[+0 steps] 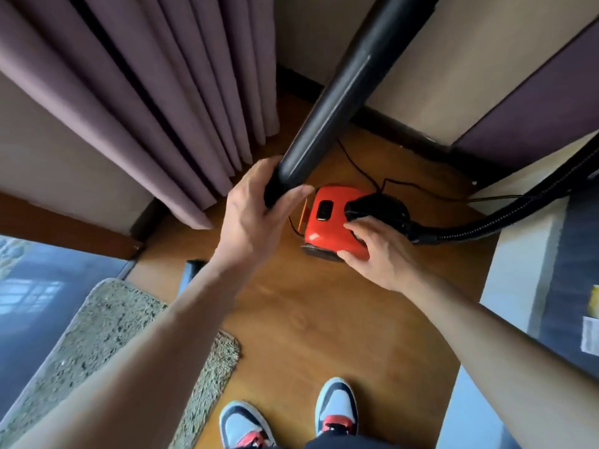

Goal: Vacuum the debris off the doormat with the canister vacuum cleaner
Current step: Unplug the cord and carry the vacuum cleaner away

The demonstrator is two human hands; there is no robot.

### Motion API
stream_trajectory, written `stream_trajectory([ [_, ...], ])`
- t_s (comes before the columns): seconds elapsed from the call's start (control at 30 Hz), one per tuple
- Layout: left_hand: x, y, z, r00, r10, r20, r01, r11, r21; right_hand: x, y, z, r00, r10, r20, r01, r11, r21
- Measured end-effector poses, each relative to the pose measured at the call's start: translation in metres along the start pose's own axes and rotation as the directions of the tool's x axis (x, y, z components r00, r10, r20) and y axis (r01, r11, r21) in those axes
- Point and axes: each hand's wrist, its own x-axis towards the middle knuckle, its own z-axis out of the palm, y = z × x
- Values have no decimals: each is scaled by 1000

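Left grip [256, 215] is holding the black wand [337, 92]; right grip [379, 254] is clasping the red canister [327, 236] (frame centre).

One view, taken from a head-worn wide-angle camera pointed forward and steeply down, centred near the canister vacuum cleaner [337, 222]. Wooden floor [308, 319] is seen from above; shoes [336, 403] are caught at the bottom edge, forearms [155, 345] close under the lens.
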Motion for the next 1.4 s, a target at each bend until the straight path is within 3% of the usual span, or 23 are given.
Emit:
stream_trajectory([
  [0.17,36,-24,19,993,114,-38,-116,992,-50,68,23,11,959,-260,116,282,917,-281],
  [0.27,48,-37,22,983,174,-65,-176,984,-32,108,27,13,925,-310,218,371,859,-353],
  [0.4,59,-48,33,972,231,-39,-233,970,-75,135,27,22,910,-239,339,359,864,-353],
  [0.6,72,-64,42,958,269,-101,-278,956,-89,143,36,41,898,-193,395,377,802,-463],
  [0.9,81,-72,35,939,299,-170,-320,940,-117,133,26,62,911,-239,337,405,681,-610],
  [1.23,83,-72,32,938,295,-180,-318,941,-116,127,24,66,926,-156,345,350,700,-622],
  [1.4,79,-66,26,940,296,-171,-320,938,-133,127,20,58,949,-127,288,275,779,-564],
])
